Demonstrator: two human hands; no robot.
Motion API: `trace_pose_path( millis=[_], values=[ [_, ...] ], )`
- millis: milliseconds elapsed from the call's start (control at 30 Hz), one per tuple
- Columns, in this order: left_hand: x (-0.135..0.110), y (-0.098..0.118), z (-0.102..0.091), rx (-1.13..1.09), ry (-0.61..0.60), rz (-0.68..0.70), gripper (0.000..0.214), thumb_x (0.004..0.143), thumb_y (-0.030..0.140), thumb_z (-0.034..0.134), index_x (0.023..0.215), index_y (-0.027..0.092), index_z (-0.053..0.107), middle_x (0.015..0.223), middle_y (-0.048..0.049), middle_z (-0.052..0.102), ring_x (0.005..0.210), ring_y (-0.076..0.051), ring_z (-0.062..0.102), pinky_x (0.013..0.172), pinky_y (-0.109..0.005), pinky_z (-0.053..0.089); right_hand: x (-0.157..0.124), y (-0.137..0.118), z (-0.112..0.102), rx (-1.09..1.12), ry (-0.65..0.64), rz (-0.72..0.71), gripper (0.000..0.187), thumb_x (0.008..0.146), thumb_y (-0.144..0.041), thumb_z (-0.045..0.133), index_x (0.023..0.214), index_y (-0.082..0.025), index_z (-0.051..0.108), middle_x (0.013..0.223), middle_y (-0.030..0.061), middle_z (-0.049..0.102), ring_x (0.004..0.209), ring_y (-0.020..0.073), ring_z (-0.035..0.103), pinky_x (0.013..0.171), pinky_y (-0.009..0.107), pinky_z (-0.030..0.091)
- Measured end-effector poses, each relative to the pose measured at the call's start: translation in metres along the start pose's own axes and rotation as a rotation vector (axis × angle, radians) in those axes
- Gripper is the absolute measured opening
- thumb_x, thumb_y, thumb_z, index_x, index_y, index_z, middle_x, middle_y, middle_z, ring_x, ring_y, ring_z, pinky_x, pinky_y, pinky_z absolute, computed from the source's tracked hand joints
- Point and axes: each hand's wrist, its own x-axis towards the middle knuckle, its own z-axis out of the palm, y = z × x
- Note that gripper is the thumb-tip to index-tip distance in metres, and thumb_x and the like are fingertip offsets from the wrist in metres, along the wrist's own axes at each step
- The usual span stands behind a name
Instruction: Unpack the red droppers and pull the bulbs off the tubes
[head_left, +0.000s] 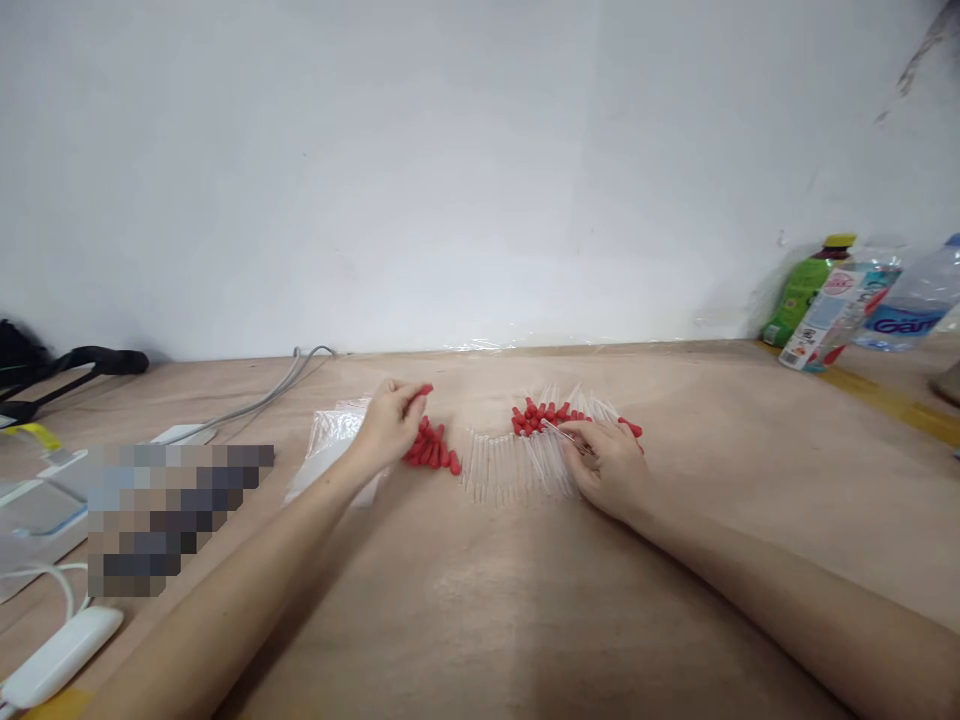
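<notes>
My left hand (390, 425) pinches a small red rubber bulb (424, 391) just above a pile of loose red bulbs (433, 450) on the wooden table. My right hand (609, 462) is closed on a thin clear glass tube (556, 432), resting on a row of clear tubes (510, 468) laid side by side. Behind that hand lie finished droppers with red bulbs (541, 415). A clear plastic bag (330, 450) lies under and left of my left hand.
Three drink bottles (840, 300) stand at the back right by the wall. Grey cables (255, 405), white adapters (60, 655) and a black object (45, 370) sit at the left. A blurred patch covers part of the left side. Yellow tape (900, 405) marks the right edge.
</notes>
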Motion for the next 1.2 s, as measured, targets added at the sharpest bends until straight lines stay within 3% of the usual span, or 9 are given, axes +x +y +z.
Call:
trace_pose_path(
  millis=[100,200,433,733,900,967,1067,1133,1200],
  values=[
    [0.013,-0.02,-0.018,-0.027,-0.075,-0.152,0.033,0.076,0.031,0.049,0.105,0.017,0.055,0.081,-0.0029,0.056,0.065,-0.014,0.055,0.062,-0.028,0.046,0.001,-0.001,0.004,0.03,-0.002,-0.007,0.015,0.081,-0.023,0.047,0.079,-0.019,0.061,0.062,-0.0001,0.06,0.061,0.0142,0.055,0.069,0.031,0.035],
    [0.017,-0.039,-0.024,-0.074,-0.109,-0.233,0.038,0.069,0.039,0.056,0.1,0.017,0.051,0.079,-0.0008,0.058,0.057,-0.011,0.052,0.052,-0.023,0.043,0.0,-0.002,0.007,0.039,0.016,-0.053,0.014,0.08,-0.021,0.047,0.078,-0.019,0.061,0.062,0.0001,0.061,0.062,0.0146,0.055,0.068,0.031,0.035],
    [0.014,-0.051,-0.018,-0.039,-0.272,-0.213,0.034,0.064,0.045,0.062,0.081,0.018,0.051,0.075,0.0007,0.059,0.051,-0.009,0.048,0.045,-0.019,0.036,-0.003,-0.008,0.007,-0.017,-0.048,-0.152,0.014,0.079,-0.024,0.052,0.08,-0.02,0.065,0.068,0.0008,0.063,0.065,0.0143,0.052,0.07,0.032,0.031],
    [0.014,-0.039,-0.028,0.034,-0.407,-0.15,0.027,0.066,0.043,0.062,0.071,0.018,0.053,0.062,0.0023,0.057,0.05,-0.01,0.048,0.048,-0.021,0.036,-0.003,-0.014,-0.001,-0.051,-0.188,-0.196,0.031,0.075,-0.049,0.056,0.086,-0.021,0.066,0.073,0.0018,0.061,0.072,0.0159,0.05,0.077,0.036,0.027],
    [0.014,-0.03,-0.027,0.138,-0.124,-0.087,0.022,0.073,0.04,0.055,0.073,0.018,0.056,0.066,0.0012,0.058,0.053,-0.011,0.047,0.051,-0.022,0.035,-0.004,-0.014,-0.002,-0.06,-0.183,-0.188,0.038,0.074,-0.053,0.056,0.091,-0.021,0.065,0.077,0.0025,0.061,0.074,0.0162,0.05,0.078,0.036,0.026],
    [0.012,-0.021,-0.02,0.135,-0.061,0.016,0.02,0.075,0.037,0.053,0.073,0.018,0.056,0.071,-0.0002,0.059,0.061,-0.013,0.05,0.057,-0.024,0.038,-0.004,-0.013,-0.001,-0.051,-0.144,-0.178,0.036,0.075,-0.051,0.056,0.092,-0.021,0.065,0.078,0.0022,0.061,0.074,0.0158,0.051,0.078,0.035,0.026],
    [0.009,0.003,0.0,0.129,-0.097,0.171,0.017,0.075,0.034,0.053,0.074,0.017,0.057,0.077,-0.0025,0.06,0.074,-0.016,0.054,0.068,-0.027,0.041,-0.004,-0.012,0.001,-0.025,-0.083,-0.145,0.028,0.077,-0.045,0.056,0.089,-0.021,0.065,0.075,0.0012,0.06,0.073,0.0147,0.052,0.076,0.033,0.026],
    [0.009,0.022,0.019,0.163,-0.21,0.205,0.017,0.075,0.033,0.054,0.073,0.018,0.059,0.08,-0.0034,0.059,0.077,-0.017,0.055,0.073,-0.029,0.041,-0.004,-0.012,0.002,-0.008,-0.044,-0.116,0.023,0.078,-0.041,0.055,0.085,-0.021,0.065,0.072,0.0003,0.059,0.071,0.0137,0.052,0.076,0.032,0.025],
    [0.013,0.041,0.039,0.205,-0.339,0.127,0.019,0.073,0.037,0.055,0.072,0.018,0.061,0.087,-0.005,0.059,0.083,-0.019,0.055,0.078,-0.031,0.04,-0.004,-0.011,0.003,0.0,-0.008,-0.091,0.02,0.079,-0.038,0.054,0.083,-0.021,0.065,0.07,-0.0004,0.059,0.069,0.0128,0.052,0.075,0.032,0.025]
  ],
)
